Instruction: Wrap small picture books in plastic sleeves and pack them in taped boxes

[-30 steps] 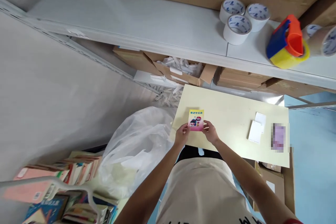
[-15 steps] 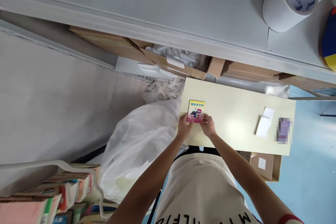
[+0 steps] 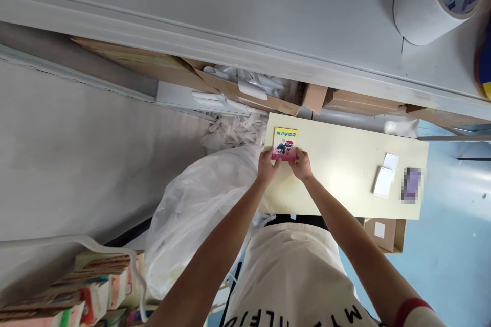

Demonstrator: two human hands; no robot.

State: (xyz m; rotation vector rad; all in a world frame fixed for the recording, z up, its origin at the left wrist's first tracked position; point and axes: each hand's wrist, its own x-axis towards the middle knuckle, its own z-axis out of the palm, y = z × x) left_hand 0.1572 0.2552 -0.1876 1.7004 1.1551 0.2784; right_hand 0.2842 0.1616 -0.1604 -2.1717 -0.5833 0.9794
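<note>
A small booklet (image 3: 284, 141) with a yellow and pink cartoon cover lies near the far left corner of a pale yellow table (image 3: 345, 173). My left hand (image 3: 267, 165) grips its near left corner with closed fingers. My right hand (image 3: 302, 163) pinches its near right corner. Both arms reach forward over the table's near edge.
White paper pads (image 3: 384, 180) lie at the table's right. A big clear plastic bag (image 3: 199, 214) bulges on the left. Books (image 3: 76, 296) are stacked at bottom left. A grey shelf (image 3: 230, 15) overhead carries tape rolls (image 3: 437, 2). Cardboard boxes (image 3: 245, 89) with white packets sit behind the table.
Both hands have pushed the booklet away from me toward the table's far left corner. The camera has tilted down and closer to the shelf.
</note>
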